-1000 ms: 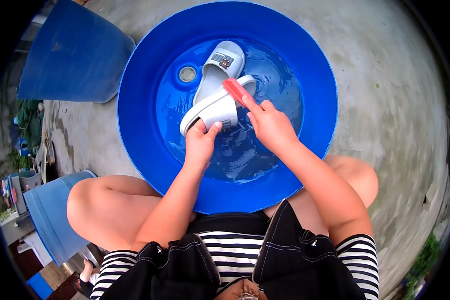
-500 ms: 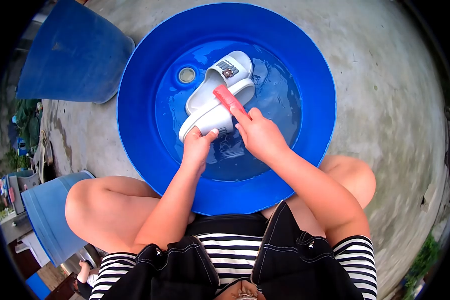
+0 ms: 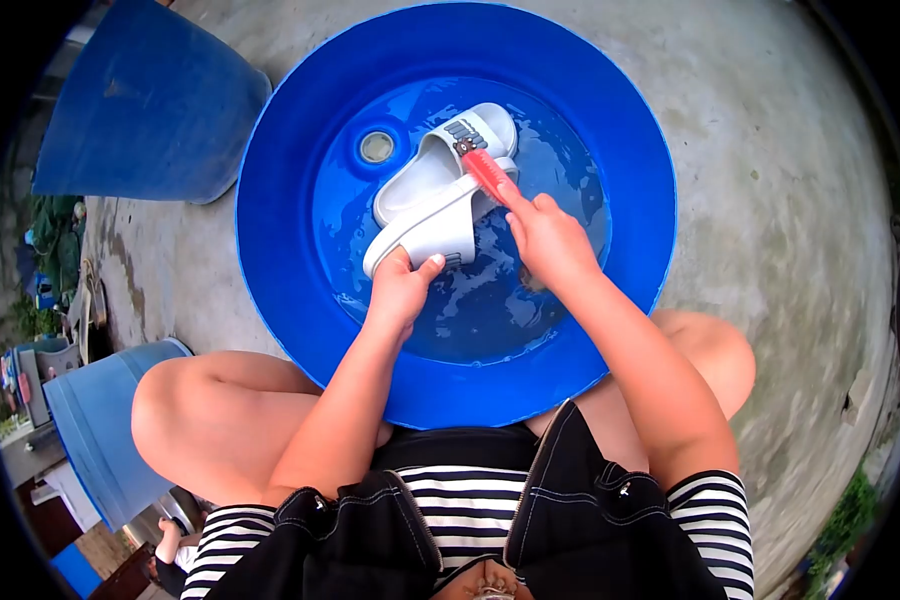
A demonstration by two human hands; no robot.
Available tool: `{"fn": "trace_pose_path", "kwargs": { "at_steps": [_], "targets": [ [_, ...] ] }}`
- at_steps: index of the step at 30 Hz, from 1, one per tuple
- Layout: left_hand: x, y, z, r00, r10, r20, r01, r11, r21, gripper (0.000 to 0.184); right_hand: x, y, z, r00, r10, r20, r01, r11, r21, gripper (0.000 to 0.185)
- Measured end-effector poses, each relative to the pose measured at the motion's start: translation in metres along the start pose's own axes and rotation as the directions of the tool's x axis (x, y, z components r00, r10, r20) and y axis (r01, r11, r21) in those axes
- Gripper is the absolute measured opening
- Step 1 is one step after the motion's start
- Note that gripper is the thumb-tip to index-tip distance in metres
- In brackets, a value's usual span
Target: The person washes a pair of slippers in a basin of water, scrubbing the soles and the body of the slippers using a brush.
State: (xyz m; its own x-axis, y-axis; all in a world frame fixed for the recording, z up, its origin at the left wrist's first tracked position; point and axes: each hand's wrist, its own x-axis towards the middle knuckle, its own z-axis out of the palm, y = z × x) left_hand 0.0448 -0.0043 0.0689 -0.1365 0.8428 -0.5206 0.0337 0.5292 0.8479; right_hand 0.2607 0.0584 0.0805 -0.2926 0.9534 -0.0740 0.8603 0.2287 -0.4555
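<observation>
Ideally, the left hand, fingers clamped on the nearer slipper in the blue basin, braces it firmly while the right hand, fingers wrapped round the red brush, strokes evenly.

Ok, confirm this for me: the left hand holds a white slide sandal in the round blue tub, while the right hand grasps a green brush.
Not quite: the brush's colour is wrong. The head view shows the right hand grasping a red brush. The left hand does hold a white slide sandal in the round blue tub.
</observation>
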Motion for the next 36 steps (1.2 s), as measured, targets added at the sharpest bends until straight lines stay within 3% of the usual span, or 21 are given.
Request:
{"fn": "trace_pose_path", "kwargs": {
  "at_steps": [2, 4, 6, 8, 10, 12, 14, 15, 18, 19, 21, 24, 27, 30, 31, 36],
  "targets": [
    [0.0, -0.005, -0.001, 1.0, 0.009, 0.006, -0.009, 1.0, 0.028, 0.034, 0.014, 0.023, 0.001, 0.993, 0.122, 0.0, -0.122, 0.992, -0.036, 0.037],
    [0.002, -0.005, 0.0, 1.0, 0.017, 0.012, -0.018, 0.998, 0.057, 0.034, 0.005, 0.006, -0.001, 1.0, 0.013, 0.027, -0.014, 1.0, 0.02, 0.038],
    [0.001, -0.005, 0.001, 1.0, 0.0, -0.028, -0.001, 0.999, -0.033, 0.033, -0.021, -0.028, 0.003, 0.983, -0.178, 0.039, 0.171, 0.973, 0.153, 0.039],
    [0.002, -0.008, -0.001, 0.999, -0.021, -0.041, 0.02, 1.0, -0.017, 0.033, -0.033, -0.039, 0.006, 0.969, -0.224, 0.108, 0.202, 0.961, 0.187, 0.04],
    [0.003, -0.007, 0.0, 1.0, -0.024, -0.008, 0.024, 0.999, -0.034, 0.033, -0.018, -0.016, 0.01, 0.986, -0.167, -0.028, 0.169, 0.979, 0.116, 0.041],
    [0.001, -0.002, 0.002, 1.0, -0.009, -0.003, 0.009, 1.0, -0.013, 0.033, 0.006, 0.008, 0.002, 0.997, 0.073, -0.006, -0.073, 0.997, 0.019, 0.041],
    [0.001, -0.001, -0.001, 1.0, 0.002, 0.026, -0.004, 0.997, 0.077, 0.034, 0.007, 0.005, 0.001, 0.998, 0.062, 0.017, -0.063, 0.998, 0.031, 0.041],
    [0.002, 0.0, 0.0, 1.0, 0.004, 0.026, -0.006, 0.997, 0.075, 0.034, 0.006, 0.001, -0.001, 0.998, 0.052, 0.039, -0.054, 0.997, 0.046, 0.041],
    [0.002, -0.003, 0.003, 1.0, -0.004, -0.025, 0.003, 1.0, -0.007, 0.034, -0.03, -0.042, 0.0, 0.971, -0.198, 0.131, 0.158, 0.951, 0.266, 0.04],
    [0.004, -0.004, 0.001, 1.0, -0.02, -0.021, 0.02, 0.999, -0.026, 0.034, -0.03, -0.039, 0.004, 0.971, -0.195, 0.135, 0.153, 0.95, 0.274, 0.04],
    [0.005, -0.007, 0.0, 0.999, -0.041, -0.007, 0.04, 0.998, -0.055, 0.034, -0.021, -0.024, 0.008, 0.988, -0.139, 0.07, 0.122, 0.97, 0.211, 0.04],
    [0.001, 0.001, 0.001, 1.0, -0.02, 0.017, 0.019, 0.998, 0.052, 0.033, 0.013, 0.017, 0.003, 0.987, 0.158, -0.021, -0.156, 0.986, 0.063, 0.04],
    [0.001, -0.005, 0.004, 1.0, -0.005, -0.014, 0.006, 0.999, 0.039, 0.032, 0.004, 0.01, 0.009, 0.994, 0.109, -0.033, -0.106, 0.991, 0.078, 0.04],
    [0.0, -0.001, 0.005, 0.997, -0.057, -0.046, 0.054, 0.997, -0.064, 0.031, -0.027, -0.029, 0.01, 0.991, -0.064, 0.12, 0.046, 0.988, 0.148, 0.044],
    [0.002, -0.004, 0.002, 0.998, -0.049, -0.028, 0.048, 0.998, -0.043, 0.032, -0.024, -0.022, 0.011, 0.993, -0.071, 0.096, 0.057, 0.989, 0.14, 0.044],
    [0.001, 0.006, 0.003, 1.0, -0.025, 0.015, 0.025, 1.0, -0.01, 0.033, 0.022, 0.059, 0.008, 0.957, 0.29, 0.002, -0.29, 0.957, -0.034, 0.044]
  ]
}}
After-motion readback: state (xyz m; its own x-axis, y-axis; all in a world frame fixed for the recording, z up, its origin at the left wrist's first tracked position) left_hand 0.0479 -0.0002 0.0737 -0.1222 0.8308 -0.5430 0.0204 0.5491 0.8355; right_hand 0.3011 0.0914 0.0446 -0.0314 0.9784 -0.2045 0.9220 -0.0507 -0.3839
